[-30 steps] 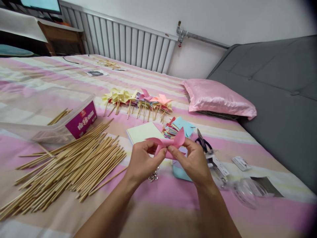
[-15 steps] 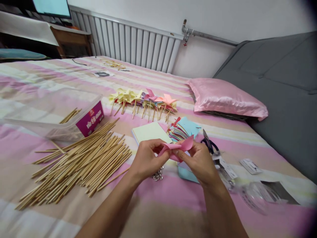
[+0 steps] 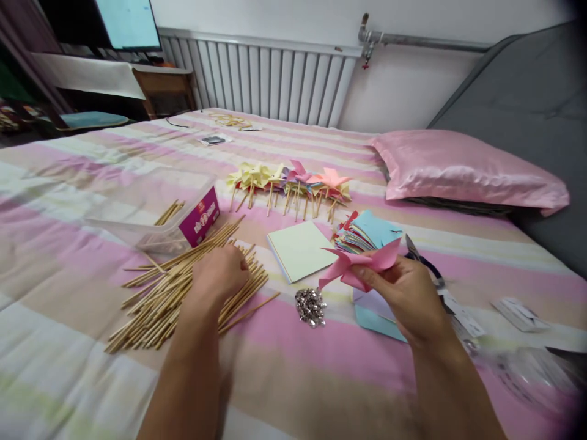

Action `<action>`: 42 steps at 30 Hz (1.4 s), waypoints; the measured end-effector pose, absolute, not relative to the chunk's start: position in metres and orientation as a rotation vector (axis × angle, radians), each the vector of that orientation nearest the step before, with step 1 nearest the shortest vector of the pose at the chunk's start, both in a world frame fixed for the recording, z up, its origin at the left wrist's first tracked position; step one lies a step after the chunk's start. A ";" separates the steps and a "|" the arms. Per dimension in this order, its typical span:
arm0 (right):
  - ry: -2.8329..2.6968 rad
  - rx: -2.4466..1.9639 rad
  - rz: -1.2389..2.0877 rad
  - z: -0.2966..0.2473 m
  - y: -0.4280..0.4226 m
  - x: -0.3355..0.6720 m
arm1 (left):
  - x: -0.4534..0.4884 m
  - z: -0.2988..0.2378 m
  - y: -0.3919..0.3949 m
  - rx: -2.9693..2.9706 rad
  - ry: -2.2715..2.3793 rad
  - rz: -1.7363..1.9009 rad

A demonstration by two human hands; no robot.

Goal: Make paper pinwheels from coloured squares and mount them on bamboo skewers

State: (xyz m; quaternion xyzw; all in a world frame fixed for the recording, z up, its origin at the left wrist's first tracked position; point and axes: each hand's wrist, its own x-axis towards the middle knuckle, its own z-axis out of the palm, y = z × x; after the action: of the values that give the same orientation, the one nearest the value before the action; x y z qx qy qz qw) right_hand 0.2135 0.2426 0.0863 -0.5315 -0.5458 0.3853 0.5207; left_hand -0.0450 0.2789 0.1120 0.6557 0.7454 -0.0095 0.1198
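My right hand [image 3: 408, 293] pinches a folded pink paper pinwheel [image 3: 362, 264] at its centre, held just above the bed. My left hand [image 3: 219, 278] lies palm down on the pile of wooden sticks [image 3: 183, 287], fingers curled over them; I cannot see whether it grips one. A small heap of silver pins [image 3: 310, 304] lies between my hands. A pale green paper square stack [image 3: 300, 249] and a fanned stack of coloured paper [image 3: 364, 232] lie just beyond.
A row of finished pinwheels on sticks [image 3: 291, 183] lies further back. A clear plastic box [image 3: 160, 208] with a purple label holds more sticks. Scissors [image 3: 424, 260] and packets lie right of my hand. A pink pillow [image 3: 463, 171] rests against the grey headboard.
My left hand let go of the pink pinwheel and moved left onto the stick pile. My right hand keeps the pinwheel. The view shifted left.
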 end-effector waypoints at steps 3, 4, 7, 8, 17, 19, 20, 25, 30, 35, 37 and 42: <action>-1.299 -1.262 0.945 0.086 0.242 0.215 | -0.043 0.110 0.278 1.892 2.181 -0.230; -1.303 -1.259 0.949 0.086 0.242 0.216 | -0.043 0.109 0.278 1.893 2.171 -0.270; -1.325 -1.261 0.938 0.086 0.241 0.217 | -0.044 0.105 0.280 1.884 2.142 -0.349; -1.330 -1.262 0.933 0.086 0.241 0.217 | -0.045 0.103 0.281 1.874 2.135 -0.365; -1.334 -1.278 0.909 0.088 0.240 0.215 | -0.047 0.097 0.285 1.873 2.075 -0.325; -1.331 -1.285 0.908 0.088 0.241 0.216 | -0.048 0.096 0.284 1.885 2.076 -0.318; -1.329 -1.286 0.909 0.087 0.241 0.216 | -0.048 0.096 0.284 1.890 2.074 -0.317; -1.312 -1.257 0.944 0.088 0.241 0.215 | -0.052 0.102 0.278 2.016 2.054 -0.169; -1.258 -1.212 1.022 0.090 0.240 0.215 | -0.044 0.111 0.276 2.131 1.764 0.463; -1.197 -1.180 0.991 0.090 0.242 0.217 | -0.019 0.096 0.287 1.839 1.365 1.188; -1.182 -1.164 0.998 0.090 0.243 0.217 | -0.011 0.084 0.293 1.699 1.291 1.335; -1.213 -1.165 1.019 0.090 0.244 0.216 | -0.002 0.063 0.301 1.726 1.349 1.192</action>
State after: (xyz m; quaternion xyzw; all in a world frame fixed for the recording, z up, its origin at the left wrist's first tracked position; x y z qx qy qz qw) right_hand 0.2160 0.2442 0.0898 -0.4931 -0.5134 0.4312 0.5544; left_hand -0.0018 0.3013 0.0634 0.6560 0.5129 0.4531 0.3182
